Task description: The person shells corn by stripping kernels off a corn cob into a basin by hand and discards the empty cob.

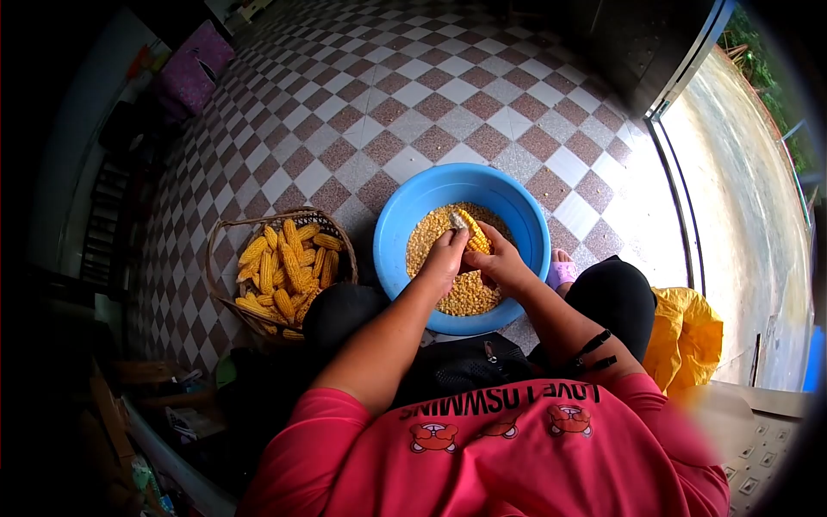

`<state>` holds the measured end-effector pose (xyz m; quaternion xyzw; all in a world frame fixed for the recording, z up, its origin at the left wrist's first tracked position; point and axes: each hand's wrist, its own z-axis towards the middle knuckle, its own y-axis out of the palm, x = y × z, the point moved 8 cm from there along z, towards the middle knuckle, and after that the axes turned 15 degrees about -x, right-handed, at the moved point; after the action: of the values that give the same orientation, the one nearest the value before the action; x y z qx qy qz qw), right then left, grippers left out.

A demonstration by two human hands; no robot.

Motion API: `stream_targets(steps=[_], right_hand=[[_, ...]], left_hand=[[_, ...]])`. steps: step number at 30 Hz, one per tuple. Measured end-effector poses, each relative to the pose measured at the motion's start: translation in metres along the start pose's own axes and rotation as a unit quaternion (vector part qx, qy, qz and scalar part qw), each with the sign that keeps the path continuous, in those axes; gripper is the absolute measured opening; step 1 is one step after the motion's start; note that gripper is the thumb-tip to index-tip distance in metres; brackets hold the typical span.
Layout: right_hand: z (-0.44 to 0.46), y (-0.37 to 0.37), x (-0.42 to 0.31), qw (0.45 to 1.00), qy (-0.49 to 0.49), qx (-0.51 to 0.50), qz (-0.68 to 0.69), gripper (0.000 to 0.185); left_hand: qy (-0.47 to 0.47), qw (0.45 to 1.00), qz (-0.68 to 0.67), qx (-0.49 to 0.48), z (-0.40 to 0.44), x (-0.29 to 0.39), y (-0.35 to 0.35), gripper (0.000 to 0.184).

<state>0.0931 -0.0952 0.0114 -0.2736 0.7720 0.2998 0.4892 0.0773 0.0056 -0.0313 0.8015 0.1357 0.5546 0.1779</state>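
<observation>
At frame centre, the left hand [443, 258] and right hand [506, 264] gripped a partly bare cob [479, 237] above the basin [391, 226] of loose kernels [470, 297]; many unstripped cobs [284, 265] sat in the basket [349, 252], left of centre.

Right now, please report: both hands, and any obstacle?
Left hand, right hand: on yellow corn cob, pale at one end. Round blue plastic basin of loose kernels beneath. No obstacle visible.

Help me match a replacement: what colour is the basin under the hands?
The basin is blue, best seen in head view.
</observation>
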Motion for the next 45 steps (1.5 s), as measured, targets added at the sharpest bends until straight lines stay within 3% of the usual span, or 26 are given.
stream_targets(steps=[4,6,10,18,28,30,33,35,37,39,43,45], right_hand=[[0.002,-0.003,0.0,0.997,-0.011,-0.009,0.078,0.064],[0.002,-0.002,-0.004,0.994,-0.024,-0.01,0.107,0.051],[0.0,0.0,-0.009,0.985,-0.05,-0.013,0.163,0.044],[0.002,0.023,-0.002,0.942,-0.034,-0.153,0.295,0.024],[0.0,0.03,0.014,0.96,0.011,-0.158,0.233,0.025],[0.004,0.029,0.011,0.947,-0.033,-0.176,0.265,0.029],[0.009,0.025,0.011,0.943,-0.025,-0.193,0.269,0.039],[0.007,0.025,0.014,0.941,-0.004,-0.184,0.284,0.047],[0.001,0.014,0.014,0.971,0.048,-0.076,0.22,0.052],[0.003,-0.005,0.015,0.988,0.025,-0.032,0.146,0.055],[0.006,-0.029,0.003,0.999,-0.023,0.045,-0.001,0.056],[0.007,-0.026,0.008,0.998,-0.005,0.043,0.051,0.05]], left_hand=[[-0.004,0.998,-0.063,0.001,-0.006,0.005,0.002,0.033],[0.001,0.983,-0.165,-0.087,-0.005,0.009,0.015,0.031],[-0.018,0.979,-0.157,-0.13,-0.008,0.013,0.026,0.029],[-0.019,0.983,-0.144,-0.109,-0.008,0.011,0.021,0.032],[-0.066,0.994,-0.073,-0.041,-0.004,-0.006,0.006,0.037],[-0.054,0.992,-0.103,-0.051,-0.007,-0.004,0.016,0.037],[-0.029,0.987,-0.134,-0.088,-0.014,0.008,0.025,0.034],[0.004,0.988,-0.102,-0.118,-0.015,0.018,0.027,0.039],[-0.007,0.99,-0.081,-0.115,-0.015,0.019,0.027,0.047],[0.079,0.995,0.014,-0.057,-0.015,0.033,0.023,0.057],[0.07,0.994,0.049,-0.064,-0.015,0.034,0.023,0.059],[0.049,0.995,0.061,-0.062,-0.016,0.03,0.023,0.058]])
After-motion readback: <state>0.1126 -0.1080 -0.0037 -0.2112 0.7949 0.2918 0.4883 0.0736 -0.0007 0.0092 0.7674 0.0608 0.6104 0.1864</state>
